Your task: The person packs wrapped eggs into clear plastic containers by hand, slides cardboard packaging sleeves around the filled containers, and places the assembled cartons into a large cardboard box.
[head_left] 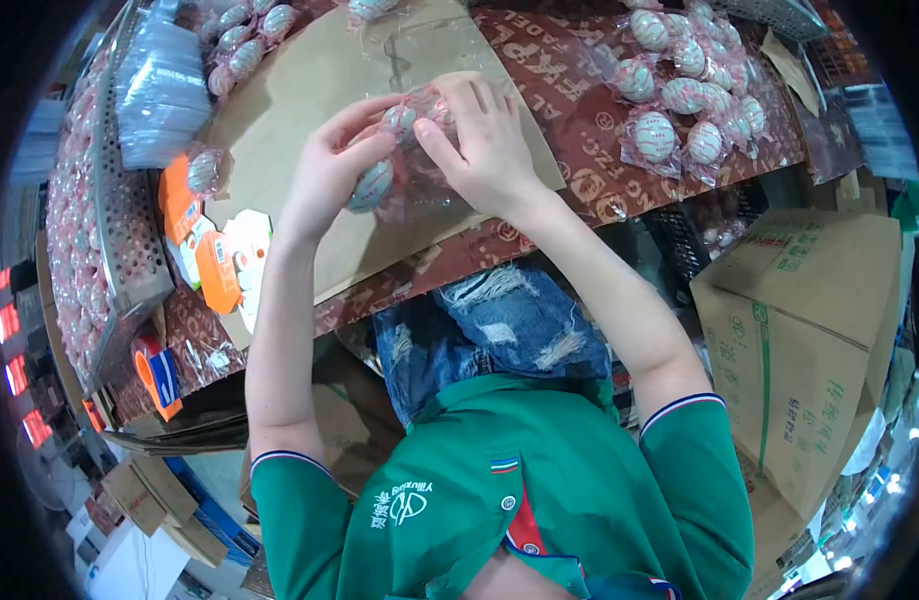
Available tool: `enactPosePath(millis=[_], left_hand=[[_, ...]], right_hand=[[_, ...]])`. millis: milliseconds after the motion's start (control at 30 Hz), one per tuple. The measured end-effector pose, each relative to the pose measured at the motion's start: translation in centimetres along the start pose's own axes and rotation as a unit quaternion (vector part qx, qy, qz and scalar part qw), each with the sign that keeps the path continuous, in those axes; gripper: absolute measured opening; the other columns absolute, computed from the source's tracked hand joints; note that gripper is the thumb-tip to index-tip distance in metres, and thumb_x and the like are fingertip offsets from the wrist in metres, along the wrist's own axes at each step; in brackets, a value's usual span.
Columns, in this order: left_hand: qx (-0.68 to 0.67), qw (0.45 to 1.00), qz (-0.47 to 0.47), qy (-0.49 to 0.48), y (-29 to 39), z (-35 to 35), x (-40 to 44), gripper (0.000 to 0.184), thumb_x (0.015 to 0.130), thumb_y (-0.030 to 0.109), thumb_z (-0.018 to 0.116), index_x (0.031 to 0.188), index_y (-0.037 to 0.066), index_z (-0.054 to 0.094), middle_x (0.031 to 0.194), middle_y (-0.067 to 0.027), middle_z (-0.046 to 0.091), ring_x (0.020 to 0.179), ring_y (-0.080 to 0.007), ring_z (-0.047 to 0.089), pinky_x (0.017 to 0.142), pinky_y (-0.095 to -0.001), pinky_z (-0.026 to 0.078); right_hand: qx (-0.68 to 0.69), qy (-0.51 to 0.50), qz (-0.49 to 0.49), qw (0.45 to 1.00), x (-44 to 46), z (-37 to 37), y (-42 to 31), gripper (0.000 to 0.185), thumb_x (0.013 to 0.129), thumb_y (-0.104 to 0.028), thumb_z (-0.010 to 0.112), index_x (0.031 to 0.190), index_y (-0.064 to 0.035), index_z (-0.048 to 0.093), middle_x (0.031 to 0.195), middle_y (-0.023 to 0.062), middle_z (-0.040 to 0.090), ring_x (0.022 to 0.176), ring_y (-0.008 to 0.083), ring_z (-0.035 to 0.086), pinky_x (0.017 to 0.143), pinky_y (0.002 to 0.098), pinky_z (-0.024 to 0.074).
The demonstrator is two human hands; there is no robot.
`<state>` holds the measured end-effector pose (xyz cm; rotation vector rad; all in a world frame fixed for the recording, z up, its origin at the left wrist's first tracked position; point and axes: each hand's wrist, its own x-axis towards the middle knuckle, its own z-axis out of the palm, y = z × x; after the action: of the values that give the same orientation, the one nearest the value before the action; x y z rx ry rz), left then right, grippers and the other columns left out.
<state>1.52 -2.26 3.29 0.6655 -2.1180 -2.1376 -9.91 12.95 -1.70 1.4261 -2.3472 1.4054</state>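
My left hand [345,160] is curled round small round balls in clear wrappers with red print. One wrapped ball [400,122] shows between its fingertips, and another pale green wrapped ball [372,186] sits just under its palm. Close beside it, my right hand [485,145] has its fingers bent over a wrapped ball [438,112], thumb pointing toward the left hand. Crumpled clear wrapping [420,180] hangs between the hands. Both hands are above a brown cardboard sheet [280,180]. The right hand's fingers partly hide what they grip.
Many wrapped balls lie in a pile [690,80] at right and another [245,50] at upper left. A perforated metal tray [130,250] full of them stands left, near stacked clear plastic sleeves [160,90]. Orange-and-white cards [220,265] and a tape dispenser [160,380] lie left; a carton [800,330] stands right.
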Motion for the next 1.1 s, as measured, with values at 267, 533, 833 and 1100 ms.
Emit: enactPosePath(millis=[267, 533, 833, 1100], left_hand=[[0.428, 0.879, 0.170, 0.121, -0.8, 1.5, -0.4, 0.031, 0.087, 0.017, 0.058, 0.116, 0.011, 0.067, 0.131, -0.0133, 0.055, 0.097, -0.0316, 0.066, 0.084, -0.0409, 0.054], [-0.013, 0.939, 0.125, 0.319, -2.4, 2.0, -4.5, 0.029, 0.095, 0.006, 0.052, 0.123, 0.002, 0.060, 0.113, -0.0066, 0.065, 0.082, -0.0098, 0.059, 0.071, -0.0270, 0.049], [0.358, 0.792, 0.379, 0.318, -7.4, 4.7, -3.7, 0.035, 0.079, 0.002, 0.066, 0.113, 0.008, 0.057, 0.105, -0.0120, 0.053, 0.097, -0.0334, 0.051, 0.085, -0.0422, 0.044], [0.412, 0.765, 0.310, 0.386, -4.2, 3.4, -4.8, 0.055, 0.078, 0.008, 0.064, 0.131, 0.008, 0.051, 0.124, -0.0160, 0.052, 0.116, -0.0373, 0.048, 0.106, -0.0478, 0.033]], right_hand=[[0.021, 0.024, -0.021, 0.999, 0.2, 1.3, -1.3, 0.029, 0.089, -0.035, 0.061, 0.116, -0.0242, 0.067, 0.114, -0.0011, 0.061, 0.109, 0.0244, 0.052, 0.095, 0.0447, 0.0365], [0.013, -0.008, -0.040, 0.999, 0.4, 1.3, -2.3, 0.021, 0.091, -0.026, 0.061, 0.109, -0.0215, 0.070, 0.107, 0.0001, 0.061, 0.103, 0.0235, 0.054, 0.091, 0.0417, 0.0383], [0.022, -0.027, -0.026, 0.999, 0.6, 1.8, -2.7, 0.022, 0.092, -0.024, 0.059, 0.111, -0.0198, 0.070, 0.111, 0.0022, 0.060, 0.106, 0.0240, 0.052, 0.094, 0.0404, 0.0358], [0.032, -0.052, -0.036, 0.997, 0.8, 1.8, -3.1, 0.022, 0.094, -0.024, 0.057, 0.110, -0.0170, 0.070, 0.110, 0.0029, 0.060, 0.106, 0.0237, 0.051, 0.094, 0.0392, 0.0343]])
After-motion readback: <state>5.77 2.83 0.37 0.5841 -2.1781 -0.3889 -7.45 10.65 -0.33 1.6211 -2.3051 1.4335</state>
